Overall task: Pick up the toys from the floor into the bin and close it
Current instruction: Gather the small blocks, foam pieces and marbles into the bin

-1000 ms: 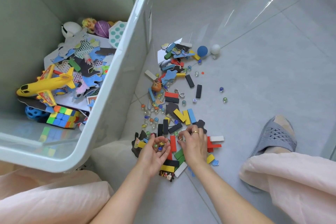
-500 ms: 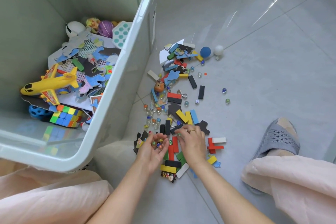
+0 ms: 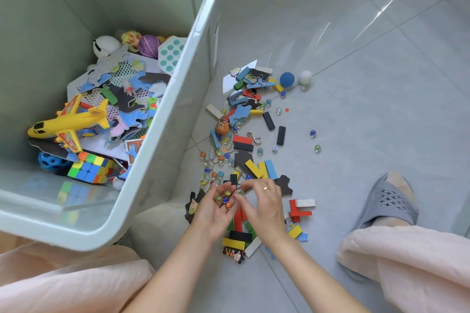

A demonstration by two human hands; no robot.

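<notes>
The big pale green plastic bin (image 3: 162, 150) sits open on the left, tall walls, its long side running from near-left up toward far-right, already part full: a yellow toy plane (image 3: 68, 122) lies nose pointing left, long axis nearly level across the view, next to a colourful puzzle cube (image 3: 89, 168). No lid in view, so closing comes later.

The scattered pile of toys on the grey tiled floor (image 3: 381, 109) runs in a strip just beside the bin's wall, from the blue foam ball (image 3: 287, 79) and white ball (image 3: 305, 77) at the far end down to the hands. Flat wooden blocks point every which way; 2 black ones (image 3: 280, 135) lie roughly lengthwise away from the person.

Step in hand, I'd say: gathering glass marbles (image 3: 225, 198). The left hand (image 3: 216, 213) is cupped palm up, fingers curled round a small heap of them. The right hand (image 3: 264, 208) has fingers pinched narrow, feeding one in, though it's blurry.

Tip: keep that cup deep and tilted toward the wrist, don't overfill, and tip it low inside the bin or they'll bounce and roll.
</notes>
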